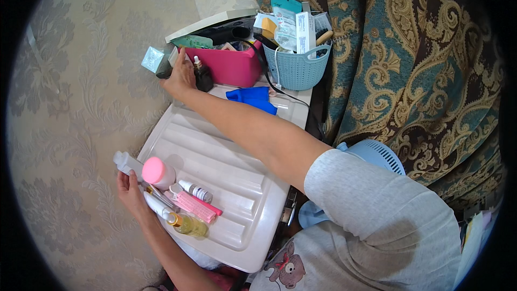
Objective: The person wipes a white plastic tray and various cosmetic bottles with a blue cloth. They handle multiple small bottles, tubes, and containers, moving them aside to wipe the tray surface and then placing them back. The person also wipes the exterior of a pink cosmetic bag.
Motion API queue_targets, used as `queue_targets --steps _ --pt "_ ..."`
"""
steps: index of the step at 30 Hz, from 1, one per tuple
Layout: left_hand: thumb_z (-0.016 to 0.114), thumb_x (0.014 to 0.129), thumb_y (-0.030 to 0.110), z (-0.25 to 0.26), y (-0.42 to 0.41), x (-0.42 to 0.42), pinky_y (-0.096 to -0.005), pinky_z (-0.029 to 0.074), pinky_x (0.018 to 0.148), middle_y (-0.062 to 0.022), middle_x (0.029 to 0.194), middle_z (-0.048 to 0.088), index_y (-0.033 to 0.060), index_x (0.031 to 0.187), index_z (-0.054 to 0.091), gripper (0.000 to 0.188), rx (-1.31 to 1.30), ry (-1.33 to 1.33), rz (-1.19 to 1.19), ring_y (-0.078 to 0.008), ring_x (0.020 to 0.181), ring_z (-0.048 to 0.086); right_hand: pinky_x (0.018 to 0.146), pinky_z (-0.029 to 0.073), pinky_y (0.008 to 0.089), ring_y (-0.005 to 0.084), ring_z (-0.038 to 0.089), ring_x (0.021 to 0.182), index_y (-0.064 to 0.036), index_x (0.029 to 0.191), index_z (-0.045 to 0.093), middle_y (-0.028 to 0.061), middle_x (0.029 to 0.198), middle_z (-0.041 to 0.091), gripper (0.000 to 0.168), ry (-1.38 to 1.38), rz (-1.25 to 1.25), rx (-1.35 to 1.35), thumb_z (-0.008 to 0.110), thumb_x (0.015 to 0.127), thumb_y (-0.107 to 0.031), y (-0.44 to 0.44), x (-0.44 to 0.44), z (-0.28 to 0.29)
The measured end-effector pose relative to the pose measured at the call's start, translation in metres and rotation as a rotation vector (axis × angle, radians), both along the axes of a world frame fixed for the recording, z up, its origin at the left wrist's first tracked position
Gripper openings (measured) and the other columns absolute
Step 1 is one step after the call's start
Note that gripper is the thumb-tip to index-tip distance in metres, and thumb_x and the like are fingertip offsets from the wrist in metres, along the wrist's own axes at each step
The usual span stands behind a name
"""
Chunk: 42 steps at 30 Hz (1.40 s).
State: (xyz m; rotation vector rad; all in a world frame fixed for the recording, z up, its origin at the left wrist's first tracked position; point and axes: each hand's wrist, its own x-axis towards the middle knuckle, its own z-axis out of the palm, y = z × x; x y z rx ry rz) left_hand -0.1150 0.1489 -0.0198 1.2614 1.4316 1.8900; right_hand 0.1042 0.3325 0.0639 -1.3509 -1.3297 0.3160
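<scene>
My left hand (132, 194) is at the left edge of a pale ribbed plastic lid, its fingers around the lower part of a translucent capped bottle (126, 163). Beside it stand a pink-lidded jar (155, 171), a small white-capped bottle (196, 191), a pink packet (195, 207), a white tube (156, 205) and a gold-collared bottle of yellow liquid (188, 225). My right hand (181, 76) reaches to the far left corner, its fingers against a small whitish item (173, 56). A dark dropper bottle (203, 76) stands right of that hand, a light-blue box (153, 60) left of it. The right grip is partly hidden.
A magenta bin (232, 66) and a blue woven-pattern basket (301, 70), both full, stand at the back of the ribbed lid (218, 153). A blue cloth (252, 98) and black cord (291, 96) lie before them. Patterned curtains (404, 68) hang at right, wallpapered wall (80, 109) at left.
</scene>
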Motion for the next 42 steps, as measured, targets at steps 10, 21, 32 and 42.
queue_targets --steps 10,21,32,42 --pt "0.056 0.085 0.005 0.002 -0.002 0.005 -0.0292 0.043 0.084 -0.0132 0.112 0.058 -0.0052 0.121 0.047 0.039 0.006 -0.027 0.003 -0.0176 0.099 0.056 0.088 0.041 0.0411 0.0386 0.049 0.104 0.002 0.136 0.006 0.0257 0.11 0.048 0.109 -0.079 0.134 0.022 0.077 0.057 -0.025 -0.031 0.009 -0.003" --pt "0.056 0.085 0.005 0.001 0.0 0.003 -0.0283 0.043 0.083 -0.013 0.11 0.058 -0.006 0.121 0.047 0.039 0.028 -0.001 -0.002 -0.0165 0.097 0.056 0.089 0.042 0.0412 0.0405 0.047 0.105 0.001 0.138 0.002 0.0283 0.116 0.044 0.113 -0.093 0.352 0.078 0.077 0.056 -0.022 -0.088 -0.045 -0.009" --pt "0.055 0.086 0.004 -0.006 0.006 -0.005 -0.0278 0.042 0.085 -0.0132 0.112 0.056 -0.0055 0.122 0.046 0.039 0.052 -0.003 -0.064 -0.0169 0.1 0.054 0.09 0.04 0.0429 0.0378 0.042 0.109 -0.003 0.139 0.004 0.0225 0.116 0.041 0.11 -0.042 0.263 0.044 0.078 0.058 -0.018 -0.114 -0.077 -0.009" --pt "0.056 0.086 0.006 -0.006 0.005 -0.006 -0.0277 0.042 0.083 -0.0121 0.111 0.057 -0.0047 0.123 0.046 0.039 0.055 0.017 -0.056 -0.0161 0.097 0.054 0.089 0.038 0.0483 0.033 0.036 0.115 -0.006 0.14 0.006 0.0147 0.122 0.036 0.112 0.026 0.24 -0.031 0.08 0.058 -0.021 -0.127 -0.093 -0.01"
